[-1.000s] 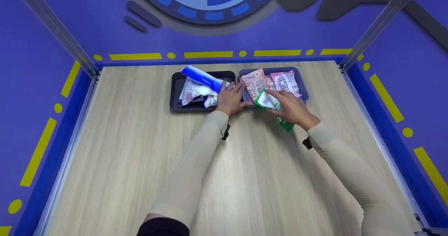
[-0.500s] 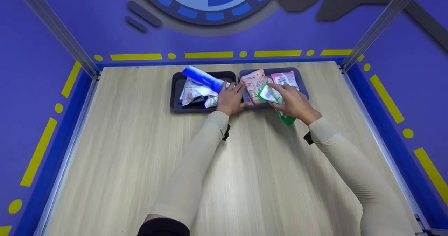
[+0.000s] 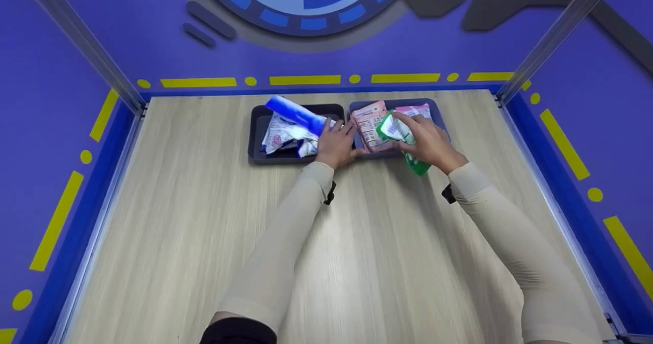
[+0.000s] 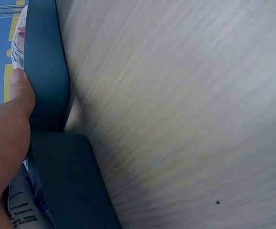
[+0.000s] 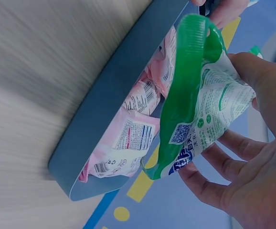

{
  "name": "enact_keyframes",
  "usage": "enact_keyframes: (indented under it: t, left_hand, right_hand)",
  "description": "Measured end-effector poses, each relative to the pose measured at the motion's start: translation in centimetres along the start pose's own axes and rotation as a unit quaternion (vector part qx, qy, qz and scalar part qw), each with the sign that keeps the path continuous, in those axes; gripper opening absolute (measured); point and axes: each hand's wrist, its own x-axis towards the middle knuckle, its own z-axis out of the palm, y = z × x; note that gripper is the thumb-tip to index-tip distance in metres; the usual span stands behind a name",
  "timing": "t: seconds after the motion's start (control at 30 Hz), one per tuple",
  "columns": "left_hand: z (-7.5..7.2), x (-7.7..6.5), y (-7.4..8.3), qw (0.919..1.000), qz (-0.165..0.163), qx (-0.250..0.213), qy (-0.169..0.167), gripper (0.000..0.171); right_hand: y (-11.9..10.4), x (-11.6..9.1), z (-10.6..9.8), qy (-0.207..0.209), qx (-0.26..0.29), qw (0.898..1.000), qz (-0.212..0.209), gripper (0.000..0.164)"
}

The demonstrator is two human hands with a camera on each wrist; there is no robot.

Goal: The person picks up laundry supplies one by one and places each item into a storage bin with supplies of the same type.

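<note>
My right hand [image 3: 431, 142] grips a green-and-white plastic pouch [image 3: 395, 128] between thumb and fingers, tilted over the front of the right tray [image 3: 445, 122]. Printed labels and a square code show on the pouch in the right wrist view. Pink packets [image 3: 371, 122] lie in that tray, partly covered by the pouch and hand. My left hand [image 3: 335, 144] rests where the two trays meet, its fingers spread over the right end of the left tray [image 3: 255, 142]. In the left wrist view its thumb [image 4: 21, 88] lies along the right tray's rim. Silver-and-blue packets [image 3: 278, 133] fill part of the left tray.
A bright blue packet [image 3: 296, 113] sticks out slantwise over the left tray's back rim. Both trays stand near the back edge of the wooden table [image 3: 347, 262]. Blue printed walls [image 3: 127, 38] with metal corner posts enclose the table at the back and sides.
My right hand has moved slightly away from me and up the view, carrying the green-and-white pouch further over the right tray. My left hand and the trays stay in place.
</note>
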Motion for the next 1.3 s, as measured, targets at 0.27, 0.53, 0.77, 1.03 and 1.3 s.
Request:
enact_keyframes:
  t: [0.27, 0.53, 0.77, 1.03, 1.3]
  left_hand:
    - [0.3, 0.0, 0.0, 1.0000, 0.000, -0.004, 0.003, 0.085]
    - [0.4, -0.1, -0.1, 1.0000, -0.004, -0.008, -0.003, 0.086]
    - [0.6, 0.0, -0.1, 0.9999, -0.007, -0.003, -0.008, 0.088]
    - [0.5, 0.2, 0.0, 0.9999, -0.009, 0.001, -0.012, 0.090]
    - [0.4, 0.3, 0.0, 1.0000, -0.004, 0.002, -0.002, 0.089]
  right_hand:
    - [0.3, 0.7, 0.0, 0.009, -0.010, 1.000, 0.001, 0.077]
    - [0.4, 1.4, 0.0, 0.008, -0.002, 1.000, 0.021, 0.077]
    - [0.3, 2.4, 0.1, 0.008, 0.006, 0.999, 0.035, 0.078]
    - [0.5, 3.3, 0.0, 0.018, -0.001, 0.999, 0.037, 0.077]
    - [0.7, 4.3, 0.2, 0.035, 0.004, 0.999, 0.036, 0.076]
